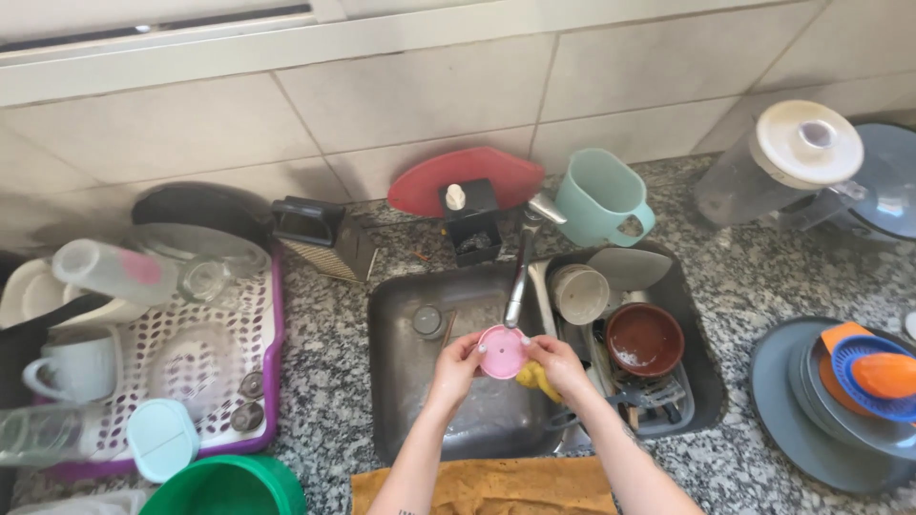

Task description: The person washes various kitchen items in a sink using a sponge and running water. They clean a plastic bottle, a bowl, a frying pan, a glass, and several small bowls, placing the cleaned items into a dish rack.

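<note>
The left hand [456,362] pinches the left edge of a small round pink lid [502,351], fingers curled against its rim. The right hand [558,364] grips the lid's right edge with thumb and fingertips, while a yellow sponge [530,379] is tucked under its palm. The lid sits above the steel sink [401,381], just below the spout of the tap [520,277]. To the right in the sink lie a brown bowl [645,339] and a beige cup [579,293]. Behind the tap stands a black soap dispenser [469,224] in front of a red board [465,176], with a mint-green jug [603,197] beside it. A purple-rimmed drying rack [272,381] is well to the left.
</note>
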